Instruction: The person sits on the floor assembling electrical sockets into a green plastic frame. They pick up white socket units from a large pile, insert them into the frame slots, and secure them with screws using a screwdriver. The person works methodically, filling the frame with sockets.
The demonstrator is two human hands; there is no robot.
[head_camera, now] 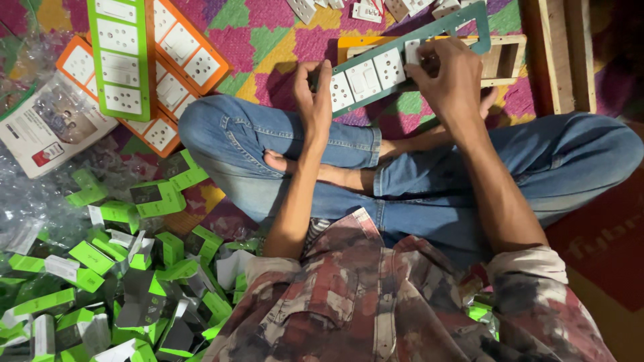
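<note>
I sit cross-legged in blue jeans on a patterned mat. A long green switch plate lies tilted across my knees, with white sockets and switches fitted in its left part. My left hand grips the plate's lower left end. My right hand presses on a white module near the plate's middle, fingers curled over it. The plate's right part is an open frame.
A wooden frame box lies under the plate. Green and orange filled switch plates lie at the upper left. A heap of small green and white cartons covers the lower left. Loose white modules sit at the top.
</note>
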